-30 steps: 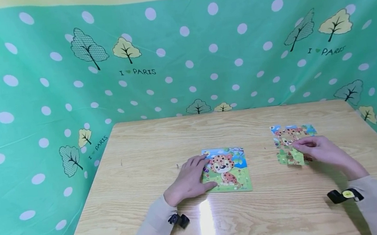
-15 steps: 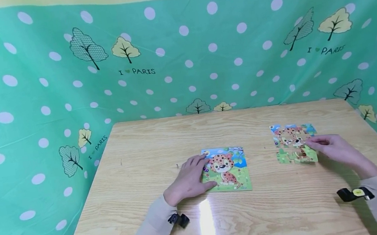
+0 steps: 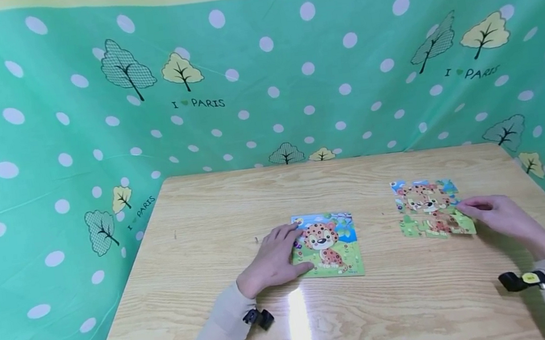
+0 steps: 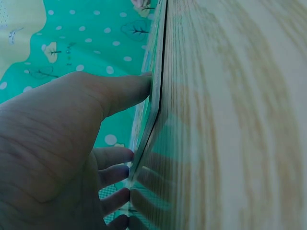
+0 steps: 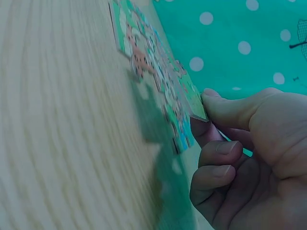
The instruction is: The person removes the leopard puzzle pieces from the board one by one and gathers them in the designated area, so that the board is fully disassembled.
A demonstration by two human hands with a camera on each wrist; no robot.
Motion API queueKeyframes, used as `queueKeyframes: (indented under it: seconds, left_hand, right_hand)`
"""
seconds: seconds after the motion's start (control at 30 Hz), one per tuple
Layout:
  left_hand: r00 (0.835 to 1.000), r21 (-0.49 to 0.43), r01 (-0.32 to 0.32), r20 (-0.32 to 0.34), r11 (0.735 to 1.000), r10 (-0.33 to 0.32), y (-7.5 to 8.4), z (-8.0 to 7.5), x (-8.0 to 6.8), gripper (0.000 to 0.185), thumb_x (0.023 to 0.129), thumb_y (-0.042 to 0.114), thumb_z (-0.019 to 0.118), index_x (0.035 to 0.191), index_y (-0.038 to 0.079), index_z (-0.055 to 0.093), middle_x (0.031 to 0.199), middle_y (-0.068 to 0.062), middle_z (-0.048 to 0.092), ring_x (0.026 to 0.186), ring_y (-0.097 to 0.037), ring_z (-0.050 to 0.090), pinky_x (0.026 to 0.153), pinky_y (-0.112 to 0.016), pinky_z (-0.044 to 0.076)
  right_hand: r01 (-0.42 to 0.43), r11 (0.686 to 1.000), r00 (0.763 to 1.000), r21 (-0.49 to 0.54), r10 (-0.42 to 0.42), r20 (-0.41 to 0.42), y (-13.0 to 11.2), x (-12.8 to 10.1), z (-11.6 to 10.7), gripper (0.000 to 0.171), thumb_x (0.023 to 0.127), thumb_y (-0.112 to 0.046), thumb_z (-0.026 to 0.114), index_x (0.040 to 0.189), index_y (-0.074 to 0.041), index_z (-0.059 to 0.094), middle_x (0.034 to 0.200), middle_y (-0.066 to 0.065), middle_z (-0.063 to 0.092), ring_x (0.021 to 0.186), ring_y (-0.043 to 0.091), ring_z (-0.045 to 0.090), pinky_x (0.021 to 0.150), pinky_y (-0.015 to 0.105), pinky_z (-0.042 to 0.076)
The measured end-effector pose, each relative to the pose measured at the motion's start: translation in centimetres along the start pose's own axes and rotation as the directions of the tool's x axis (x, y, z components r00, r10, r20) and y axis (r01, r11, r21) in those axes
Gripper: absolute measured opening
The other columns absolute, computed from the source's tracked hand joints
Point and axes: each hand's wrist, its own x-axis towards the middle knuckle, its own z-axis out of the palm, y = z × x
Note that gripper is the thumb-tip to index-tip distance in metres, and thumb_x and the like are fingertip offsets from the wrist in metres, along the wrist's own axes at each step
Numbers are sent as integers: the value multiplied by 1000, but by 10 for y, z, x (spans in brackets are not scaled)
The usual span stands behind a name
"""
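In the head view a square board (image 3: 335,253) with a spotted cartoon leopard on grass lies flat on the wooden table. My left hand (image 3: 274,259) rests on its left side, fingers spread; the left wrist view shows the thumb (image 4: 127,91) on the board's surface. Further right lies a leopard jigsaw puzzle (image 3: 413,200) of several pieces with gaps between some. At its lower right corner my right hand (image 3: 506,219) pinches a green puzzle piece (image 5: 194,103) between thumb and finger. That piece is raised off the table, tilted; its picture is partly hidden.
The wooden table (image 3: 206,219) ends at a green dotted cloth (image 3: 263,96) that rises behind and at both sides. Black wrist cameras sit on both sleeves. A bright light reflection (image 3: 300,327) crosses the table's front.
My right hand has moved right, from over the puzzle's lower middle to its lower right corner, with a green piece pinched in it. The left hand and the board have stayed put.
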Motion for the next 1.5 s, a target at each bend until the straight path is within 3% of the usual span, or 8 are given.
queueKeyframes:
  seconds: [0.1, 0.23, 0.5, 0.73, 0.97, 1.1, 1.37, 1.5]
  left_hand:
    - [1000, -5, -3, 0, 1000, 3, 1, -1, -1, 86, 96, 55, 73, 163, 11, 42, 174, -9, 34, 160, -36, 30, 130, -61, 27]
    - [1000, -13, -8, 1, 1000, 8, 1, -2, -1, 86, 96, 54, 73, 163, 10, 42, 174, -9, 34, 160, -36, 30, 130, -61, 28]
    - [1000, -7, -15, -4, 1000, 15, 1, -1, 0, 86, 96, 55, 73, 163, 10, 43, 174, -10, 34, 160, -37, 31, 129, -63, 28]
    - [1000, -7, -12, -1, 1000, 12, 1, -2, -1, 86, 96, 55, 72, 163, 10, 42, 174, -10, 34, 160, -37, 30, 129, -62, 28]
    - [1000, -4, -10, 3, 1000, 10, 2, -1, 1, 87, 96, 55, 73, 163, 10, 42, 174, -9, 33, 160, -37, 30, 129, -62, 28]
    - [1000, 0, -9, 3, 1000, 9, 2, -1, 1, 87, 96, 56, 72, 164, 11, 42, 174, -8, 33, 160, -37, 30, 130, -62, 28]
    - [1000, -10, -8, -6, 1000, 8, -1, 0, 0, 86, 96, 55, 73, 163, 12, 43, 173, -8, 34, 160, -37, 31, 129, -63, 28]
    - [1000, -16, -14, -13, 1000, 14, -3, 2, 1, 85, 96, 55, 73, 163, 12, 43, 173, -8, 34, 160, -38, 30, 129, -63, 28]
  right_hand:
    - [-28, 1000, 1000, -1, 28, 1, 6, 0, -1, 78, 113, -52, 43, 149, 17, 47, 148, 46, 47, 127, 60, 52, 86, 50, 59]
    - [-43, 999, 999, 6, 43, 2, 12, 1, 0, 78, 112, -53, 44, 148, 16, 49, 148, 45, 48, 128, 58, 53, 88, 50, 59]
    - [-57, 998, 998, 28, 57, -6, 15, 1, 3, 78, 112, -53, 45, 147, 16, 50, 150, 45, 45, 135, 62, 44, 101, 70, 47]
    - [-59, 998, 998, 31, 60, -29, 14, -1, 3, 77, 112, -53, 44, 146, 16, 51, 148, 45, 47, 132, 60, 47, 97, 66, 48]
    - [-66, 998, 996, 13, 66, -52, 14, -3, 6, 74, 112, -52, 47, 145, 14, 54, 142, 41, 56, 119, 47, 57, 79, 32, 49]
    - [-56, 998, 996, 19, 57, -64, 12, -4, 7, 74, 112, -51, 48, 144, 16, 53, 141, 41, 56, 116, 44, 59, 77, 28, 49]
    - [3, 1000, 996, 12, -2, -92, -1, -6, 14, 67, 112, -46, 50, 141, 13, 58, 127, 33, 66, 84, 14, 55, 63, 27, 49]
    - [45, 999, 993, 8, -44, -111, -14, -8, 18, 62, 112, -43, 52, 139, 12, 61, 133, 36, 65, 94, 17, 60, 65, 24, 49]
